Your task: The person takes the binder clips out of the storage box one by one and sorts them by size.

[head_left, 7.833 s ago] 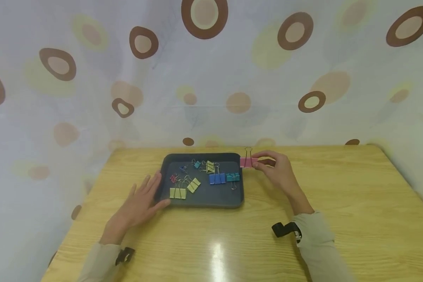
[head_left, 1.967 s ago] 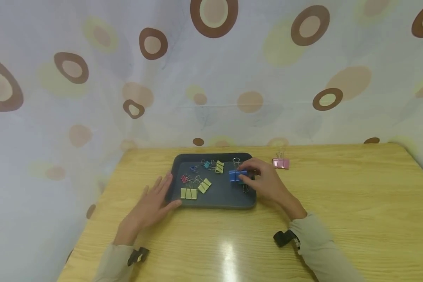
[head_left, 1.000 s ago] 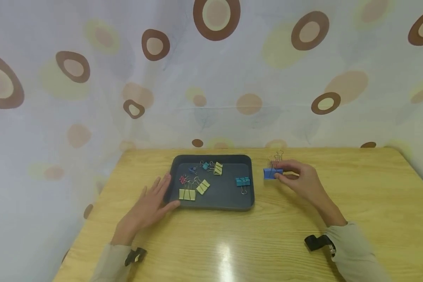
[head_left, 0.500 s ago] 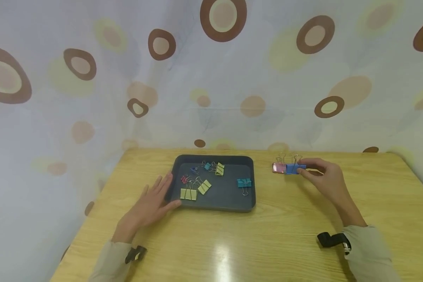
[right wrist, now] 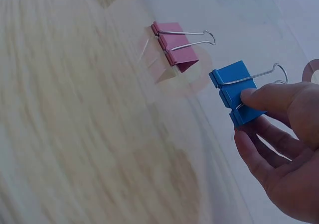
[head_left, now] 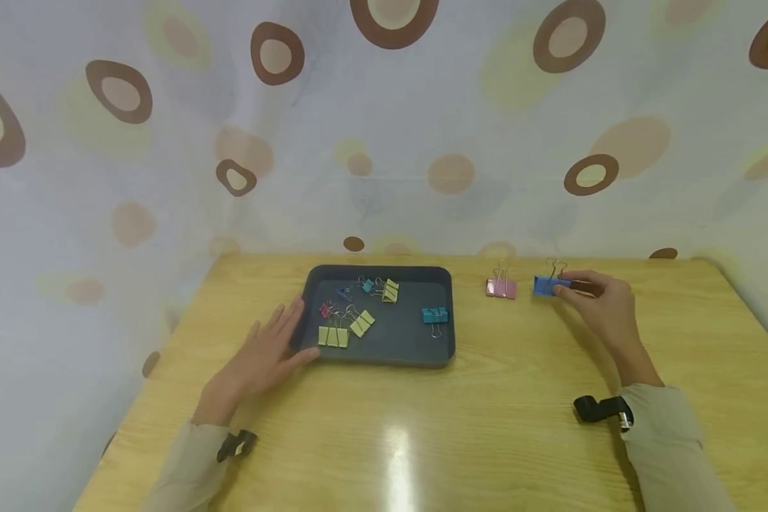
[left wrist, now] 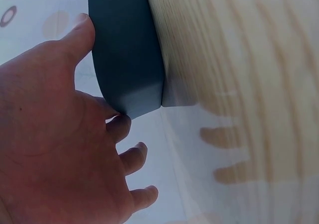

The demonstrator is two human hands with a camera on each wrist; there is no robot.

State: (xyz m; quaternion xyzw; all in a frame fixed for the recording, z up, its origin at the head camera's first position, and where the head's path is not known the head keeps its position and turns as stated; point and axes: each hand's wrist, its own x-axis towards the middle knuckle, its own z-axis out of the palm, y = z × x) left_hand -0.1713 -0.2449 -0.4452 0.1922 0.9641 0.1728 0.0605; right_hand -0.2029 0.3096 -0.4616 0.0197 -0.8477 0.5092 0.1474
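Note:
My right hand [head_left: 604, 309] pinches a blue binder clip [head_left: 551, 286] between thumb and fingers, just right of a pink binder clip [head_left: 501, 288] on the table. In the right wrist view the blue clip [right wrist: 238, 87] has its wire handles pointing away, and a gap separates it from the pink clip [right wrist: 174, 44]. My left hand [head_left: 259, 359] rests against the left end of the dark tray [head_left: 384, 359], fingers spread along its rim. From the left wrist view, thumb and index finger touch the tray wall [left wrist: 127, 50] while the other fingers stand free.
Inside the tray lie a teal clip [head_left: 435, 316] at the right, several yellow clips [head_left: 333, 337], and small red [head_left: 326, 310], blue [head_left: 344, 293] and teal [head_left: 368, 286] ones at the left. A patterned cloth [head_left: 397, 178] hangs behind the wooden table [head_left: 486, 434].
The pink clip was set on the table right of the tray. My right hand then took the blue clip from the tray and carried it right, past the pink one. My left hand stayed put.

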